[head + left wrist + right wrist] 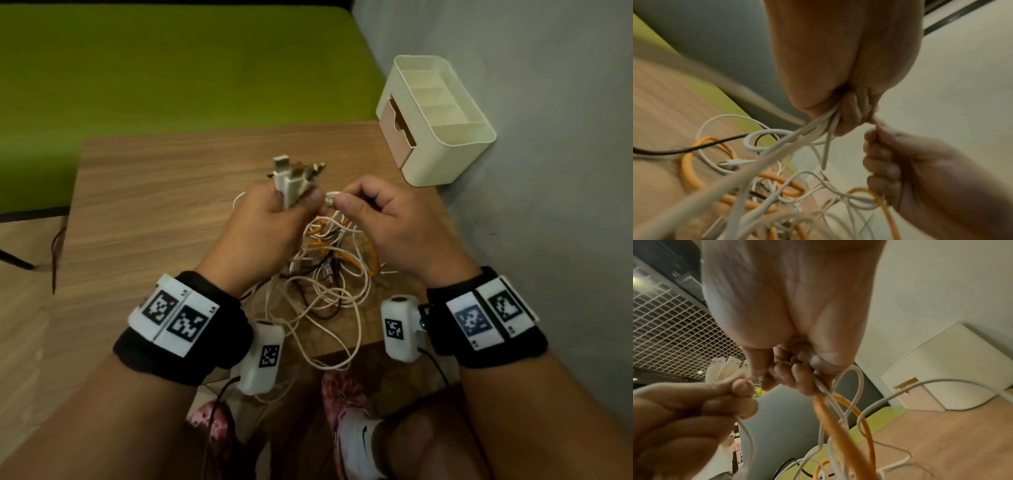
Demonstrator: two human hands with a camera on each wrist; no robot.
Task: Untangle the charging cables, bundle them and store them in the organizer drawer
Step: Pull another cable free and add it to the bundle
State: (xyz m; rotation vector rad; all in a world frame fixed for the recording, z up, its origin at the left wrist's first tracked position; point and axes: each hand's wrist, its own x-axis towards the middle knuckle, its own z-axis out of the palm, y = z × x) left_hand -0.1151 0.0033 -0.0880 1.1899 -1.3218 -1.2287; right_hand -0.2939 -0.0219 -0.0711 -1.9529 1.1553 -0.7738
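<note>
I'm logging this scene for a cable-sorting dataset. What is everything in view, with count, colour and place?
Tangle of charging cables: count unclear; white, orange and black; on the table's near right part, under both hands.
Bunch of white USB plug ends: several, white; sticking up out of the left hand.
Cream plastic organizer: one, with open top compartments; table's far right corner, by the wall.
Tan organizer drawer: one, in the organizer's front, looks closed.
Wooden table: one, brown.
Green surface: one, beyond the table.
Grey wall: right side.
Left hand: grips the plug ends.
Right hand: pinches a white cable end.
</note>
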